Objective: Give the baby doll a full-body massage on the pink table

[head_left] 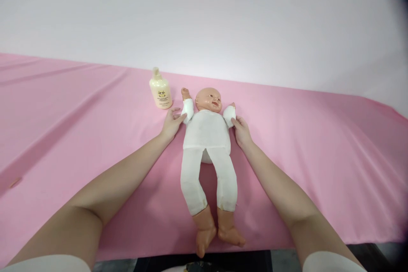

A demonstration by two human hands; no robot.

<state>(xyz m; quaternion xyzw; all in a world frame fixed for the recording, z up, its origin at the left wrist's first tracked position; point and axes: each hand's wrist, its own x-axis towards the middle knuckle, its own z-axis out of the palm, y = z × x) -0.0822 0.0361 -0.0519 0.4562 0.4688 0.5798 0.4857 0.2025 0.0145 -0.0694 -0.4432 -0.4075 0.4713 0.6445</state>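
A baby doll [207, 129] with white cloth sleeves, body and legs lies on its back, head away from me and bare feet at the near table edge. Its head is turned to the right. My left hand [172, 125] is at the doll's arm on the left, thumb and fingertips against the white sleeve; part of its grip is hidden. On the other side, my right hand [242, 131] pinches the sleeve of the other arm. A cream pump bottle [161, 93] stands upright just beyond my left hand, close to the doll's raised fist.
A pink cloth [302, 148] covers the near part of the table, with creases on the left. Behind it stretches a white surface [191, 21]. A small brownish object [15, 182] lies at the far left. Something dark [204, 261] shows below the front edge.
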